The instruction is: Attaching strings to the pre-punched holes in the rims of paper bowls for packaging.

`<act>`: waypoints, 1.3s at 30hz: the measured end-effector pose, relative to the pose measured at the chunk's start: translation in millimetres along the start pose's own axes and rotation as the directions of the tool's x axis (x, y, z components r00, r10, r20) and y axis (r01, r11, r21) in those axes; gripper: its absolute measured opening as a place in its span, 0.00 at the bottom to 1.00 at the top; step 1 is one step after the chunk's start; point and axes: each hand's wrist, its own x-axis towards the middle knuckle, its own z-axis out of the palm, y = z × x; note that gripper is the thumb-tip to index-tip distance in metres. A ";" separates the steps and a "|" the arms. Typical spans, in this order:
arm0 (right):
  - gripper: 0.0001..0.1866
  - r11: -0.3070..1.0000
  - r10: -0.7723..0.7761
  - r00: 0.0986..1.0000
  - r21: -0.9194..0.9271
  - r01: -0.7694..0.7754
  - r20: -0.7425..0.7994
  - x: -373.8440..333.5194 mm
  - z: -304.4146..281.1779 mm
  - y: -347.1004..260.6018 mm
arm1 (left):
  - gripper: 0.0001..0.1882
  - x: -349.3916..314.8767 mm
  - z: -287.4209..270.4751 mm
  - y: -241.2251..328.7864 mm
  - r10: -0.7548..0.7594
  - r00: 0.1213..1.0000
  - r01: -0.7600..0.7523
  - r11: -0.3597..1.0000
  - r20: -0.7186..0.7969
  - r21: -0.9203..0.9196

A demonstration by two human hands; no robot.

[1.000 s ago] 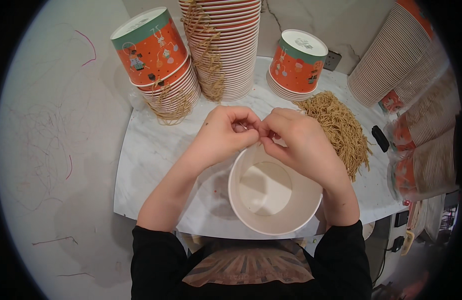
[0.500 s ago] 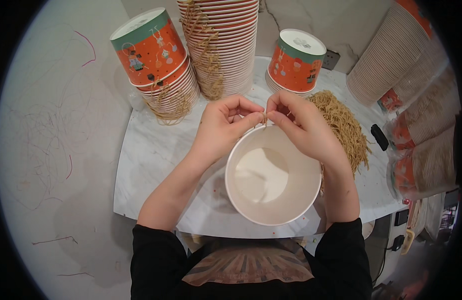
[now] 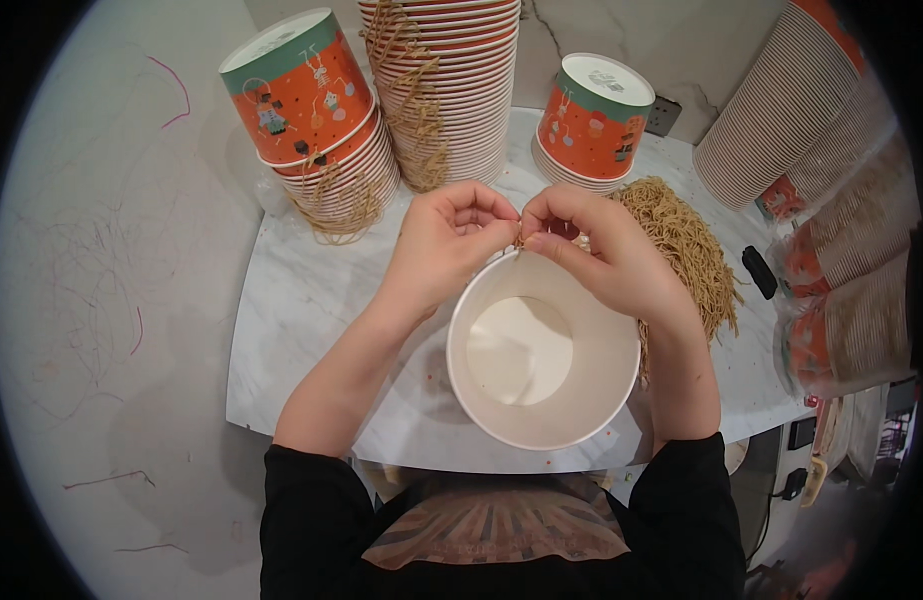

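Note:
A wide white paper bucket (image 3: 604, 335) stands mouth up in front of me, with nothing inside it. Over its far rim, my left hand (image 3: 444, 245) is closed in a pinch, thumb against bent forefinger. My right hand (image 3: 614, 258) pinches right beside it, the fingertips of both nearly touching. Between them shows a short bit of thin tan cord (image 3: 520, 243) at the rim; most of it is hidden by the fingers. A loose heap of the same tan cords (image 3: 690, 255) lies just right of my right hand.
Behind stand an orange-and-green bucket stack (image 3: 307, 100) draped with cord, a tall nested stack (image 3: 472, 110) and a shorter stack (image 3: 596, 115). Wrapped bucket stacks (image 3: 777, 110) line the right side. A small black object (image 3: 758, 273) lies near the marbled table's (image 3: 302, 330) right edge.
My fingertips have shifted slightly left along the rim, and the right thumb now presses closer to its forefinger on the cord. The bucket stays in place, apart from a slight view shift.

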 end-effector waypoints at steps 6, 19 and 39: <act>0.07 0.999 -0.030 1.000 -0.031 0.029 -0.003 -0.8 -2.9 -0.5 | 0.05 -0.1 4.4 1.6 0.004 1.000 -0.005 0.999 -0.021 -0.046; 0.05 0.999 -0.019 0.997 -0.037 0.017 -0.077 1.9 -0.5 7.7 | 0.08 5.1 0.8 -9.2 0.033 0.996 -0.021 0.988 0.078 -0.153; 0.04 1.000 -0.017 0.995 0.013 0.018 -0.099 4.3 -0.5 7.4 | 0.06 6.8 -3.1 -5.8 -0.023 0.996 0.043 0.969 0.084 -0.243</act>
